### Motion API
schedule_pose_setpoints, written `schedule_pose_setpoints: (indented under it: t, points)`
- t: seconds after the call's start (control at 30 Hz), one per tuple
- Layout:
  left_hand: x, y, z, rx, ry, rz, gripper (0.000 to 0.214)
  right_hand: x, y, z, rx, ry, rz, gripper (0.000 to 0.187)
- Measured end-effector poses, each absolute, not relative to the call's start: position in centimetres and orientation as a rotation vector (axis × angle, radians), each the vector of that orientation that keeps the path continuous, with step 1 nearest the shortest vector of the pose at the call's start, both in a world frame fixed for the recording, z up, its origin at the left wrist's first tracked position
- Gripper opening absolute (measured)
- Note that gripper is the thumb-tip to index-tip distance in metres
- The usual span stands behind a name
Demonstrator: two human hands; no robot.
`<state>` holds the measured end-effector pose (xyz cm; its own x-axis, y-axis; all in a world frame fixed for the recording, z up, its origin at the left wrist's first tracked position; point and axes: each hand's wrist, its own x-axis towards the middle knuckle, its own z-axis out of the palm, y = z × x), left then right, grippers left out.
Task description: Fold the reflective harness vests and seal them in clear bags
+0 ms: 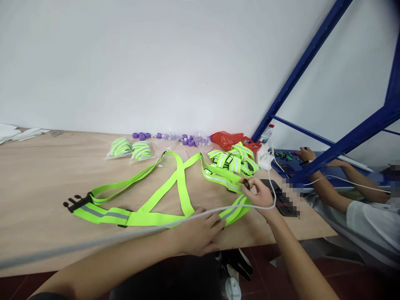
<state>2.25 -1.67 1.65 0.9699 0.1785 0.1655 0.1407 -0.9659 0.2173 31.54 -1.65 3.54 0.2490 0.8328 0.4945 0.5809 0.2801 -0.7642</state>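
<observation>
A neon-yellow reflective vest [146,218] made of elastic straps with grey stripes lies spread on the table, its straps crossing in the middle. An open black buckle half [79,202] with prongs is at its left end. My left hand [200,231] lies over the waist belt near the table's front edge, its fingers bent onto the strap; the thumb sits lower, apart from the fingers. Closed in a pinch, my right hand [258,193] holds a black buckle piece [246,183] at the vest's right end. A white cable crosses in front of both hands.
Behind the vest are two bagged vests [121,147], several purple rolls [142,136], a red bag [228,140] and a pile of vests [233,160]. A phone [281,198] lies right. Beyond the blue frame [300,71] a co-worker's hands [306,154] are busy. The white cable [93,246] spans the foreground.
</observation>
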Motion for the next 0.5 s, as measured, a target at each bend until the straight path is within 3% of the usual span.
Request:
schedule_pose_setpoints:
  t: [0.2,0.5]
  points:
    - [3.4,-1.2,1.8,2.766,0.448,0.283,0.026,33.0,-1.3,1.9,-1.332,-1.311,0.336,0.037]
    - [5.5,-1.3,2.0,2.634,0.673,0.262,0.031,32.9,-1.2,1.0,-1.292,-1.151,0.289,0.025]
